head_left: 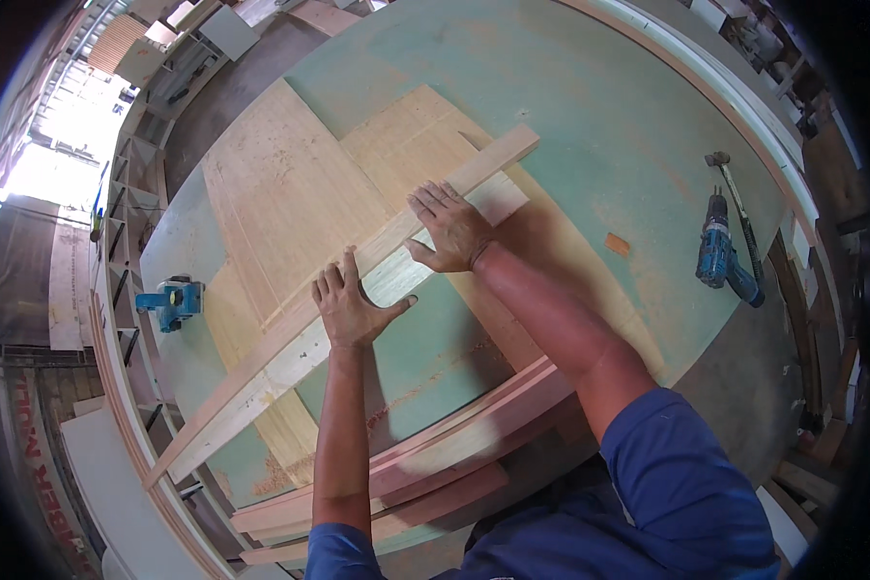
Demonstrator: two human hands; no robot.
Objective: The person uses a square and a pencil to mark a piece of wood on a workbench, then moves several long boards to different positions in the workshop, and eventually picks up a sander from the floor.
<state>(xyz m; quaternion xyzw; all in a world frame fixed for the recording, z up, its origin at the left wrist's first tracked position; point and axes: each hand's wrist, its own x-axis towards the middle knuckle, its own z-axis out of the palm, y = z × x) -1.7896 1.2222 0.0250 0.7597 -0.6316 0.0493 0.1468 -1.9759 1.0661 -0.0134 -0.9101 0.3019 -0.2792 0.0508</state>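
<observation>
A long, narrow wooden batten (pixel 503 159) runs diagonally from the lower left to the upper right of the green worktop (pixel 590 135). Along its near side lies a paler, whitish plank (pixel 392 280); whether the two are joined I cannot tell. My left hand (pixel 351 311) rests near the middle with its fingertips on the batten and its thumb spread over the plank's near edge. Farther right, my right hand (pixel 449 230) presses down with fingers laid over the batten and thumb apart. Both hands are open, gripping nothing.
Thin light-brown wood panels (pixel 280 174) lie under the batten. A blue power planer (pixel 172 303) sits at the left; a blue cordless drill (pixel 714 244) and a hammer (pixel 735 193) lie right, near a small wood offcut (pixel 617 244). Reddish boards (pixel 474 411) line the near edge.
</observation>
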